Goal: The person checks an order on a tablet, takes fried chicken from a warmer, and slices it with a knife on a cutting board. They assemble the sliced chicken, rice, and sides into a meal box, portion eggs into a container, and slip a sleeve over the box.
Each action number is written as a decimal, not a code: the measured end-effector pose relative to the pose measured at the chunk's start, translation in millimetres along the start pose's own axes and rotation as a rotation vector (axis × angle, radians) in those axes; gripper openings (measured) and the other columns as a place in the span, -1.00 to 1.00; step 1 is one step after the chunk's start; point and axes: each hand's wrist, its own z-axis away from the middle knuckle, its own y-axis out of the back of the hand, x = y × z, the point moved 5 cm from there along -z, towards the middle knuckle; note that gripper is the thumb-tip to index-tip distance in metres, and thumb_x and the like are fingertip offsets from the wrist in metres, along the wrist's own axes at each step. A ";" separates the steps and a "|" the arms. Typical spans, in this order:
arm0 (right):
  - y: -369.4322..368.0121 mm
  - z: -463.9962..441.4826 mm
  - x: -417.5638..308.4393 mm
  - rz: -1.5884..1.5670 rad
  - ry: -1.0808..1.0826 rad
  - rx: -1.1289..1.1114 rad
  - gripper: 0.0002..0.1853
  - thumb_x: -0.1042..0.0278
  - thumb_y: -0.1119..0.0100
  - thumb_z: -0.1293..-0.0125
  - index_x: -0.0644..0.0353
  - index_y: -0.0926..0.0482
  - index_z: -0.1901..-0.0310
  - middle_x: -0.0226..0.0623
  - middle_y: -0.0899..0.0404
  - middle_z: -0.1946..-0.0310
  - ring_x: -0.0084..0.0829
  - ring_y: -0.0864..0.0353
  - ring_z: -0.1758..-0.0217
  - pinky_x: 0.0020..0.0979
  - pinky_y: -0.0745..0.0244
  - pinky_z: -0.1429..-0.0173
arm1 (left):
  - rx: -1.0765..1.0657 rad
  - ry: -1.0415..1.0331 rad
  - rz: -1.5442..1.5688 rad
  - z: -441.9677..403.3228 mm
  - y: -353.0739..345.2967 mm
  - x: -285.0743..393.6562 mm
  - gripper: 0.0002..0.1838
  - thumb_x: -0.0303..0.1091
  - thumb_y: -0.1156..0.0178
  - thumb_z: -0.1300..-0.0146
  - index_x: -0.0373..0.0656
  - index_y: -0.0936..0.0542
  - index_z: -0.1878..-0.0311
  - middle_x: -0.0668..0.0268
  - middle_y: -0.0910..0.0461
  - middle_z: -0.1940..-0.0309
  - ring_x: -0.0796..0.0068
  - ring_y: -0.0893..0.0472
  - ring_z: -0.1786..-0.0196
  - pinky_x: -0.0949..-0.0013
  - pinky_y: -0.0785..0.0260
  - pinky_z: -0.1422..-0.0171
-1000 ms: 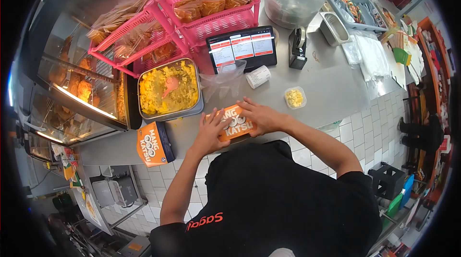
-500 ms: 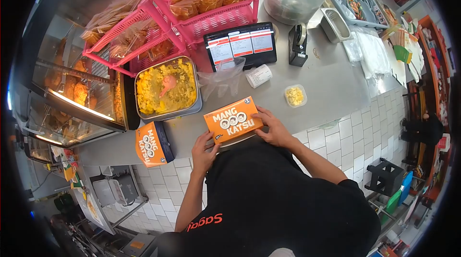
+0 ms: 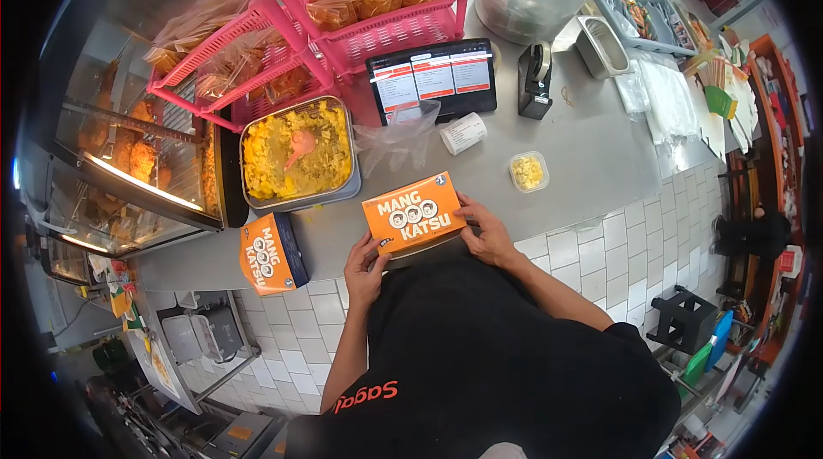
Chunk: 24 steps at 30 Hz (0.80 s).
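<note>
An orange takeaway box (image 3: 413, 209) printed "MANG KATSU" lies on the steel counter close to my body, its lid down. My left hand (image 3: 365, 269) grips its near left corner, thumb and fingers against the edge. At the right end, my right hand (image 3: 487, 233) holds the side with bent fingers; some fingertips are hidden behind the box. To the left, a second orange box (image 3: 267, 255) with dark sides stands at the counter's edge. A small clear tub of yellow pieces (image 3: 528, 172) sits beyond my right hand.
A metal tray of yellow food (image 3: 257, 195) holds a pink scoop (image 3: 302, 144). Behind are a tablet (image 3: 433, 82), a paper roll (image 3: 464, 133), a tape dispenser (image 3: 535, 82) and pink baskets (image 3: 377, 35) of bagged sauce. A heated glass cabinet (image 3: 141, 176) borders the left.
The box has shifted very slightly between my hands, and its front edge looks closer to closed. Both hands stay on it, with small finger movements.
</note>
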 end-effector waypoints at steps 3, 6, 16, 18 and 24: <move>7.7 1.1 1.1 0.081 0.104 -0.006 -0.62 0.62 -0.05 -0.23 0.16 -0.55 -0.09 -0.01 -0.31 -0.39 -0.14 -0.44 -0.37 -0.25 -0.44 -0.35 | 0.004 0.029 0.062 -0.1 2.5 -7.6 -0.61 -0.67 -0.29 -0.19 -0.26 -0.59 -0.11 0.07 -0.29 -0.37 0.25 -0.48 -0.31 0.26 -0.48 -0.31; 14.0 1.0 -6.1 0.169 0.170 -0.077 -0.61 0.53 -0.15 -0.24 0.10 -0.59 -0.12 -0.05 -0.34 -0.37 -0.16 -0.50 -0.30 -0.26 -0.47 -0.30 | -0.011 0.035 0.092 -0.7 4.9 -16.2 -0.61 -0.65 -0.31 -0.18 -0.25 -0.60 -0.11 0.07 -0.29 -0.39 0.24 -0.46 -0.32 0.27 -0.45 -0.33; 21.8 -4.7 -18.8 0.549 0.327 -0.167 -0.59 0.21 -0.34 -0.24 -0.07 -0.59 -0.14 -0.15 -0.44 -0.30 -0.15 -0.59 -0.16 -0.24 -0.56 -0.16 | -0.279 -0.613 -0.818 -22.3 2.5 65.9 -0.68 -0.34 -0.47 -0.04 -0.13 -0.68 0.10 0.06 -0.41 -0.31 -0.01 -0.38 -0.35 0.03 -0.29 -0.40; 20.5 -7.6 -10.9 0.579 0.352 -0.176 -0.58 0.19 -0.34 -0.24 -0.09 -0.59 -0.14 -0.16 -0.44 -0.29 -0.15 -0.60 -0.15 -0.24 -0.57 -0.13 | -0.359 -0.642 -0.859 -31.2 0.6 61.8 -0.67 -0.27 -0.49 0.00 -0.12 -0.67 0.15 0.07 -0.42 -0.29 -0.01 -0.38 -0.34 0.00 -0.21 -0.46; 23.0 -14.5 2.3 0.620 0.158 -0.356 -0.58 0.21 -0.37 -0.22 -0.04 -0.60 -0.13 -0.12 -0.33 -0.39 -0.14 -0.55 -0.24 -0.30 -0.58 -0.13 | -0.763 -0.447 -1.103 -71.0 -52.4 82.1 -0.60 -0.05 -0.50 0.08 -0.04 -0.64 0.22 0.09 -0.46 -0.24 -0.02 -0.28 -0.44 -0.04 -0.02 -0.57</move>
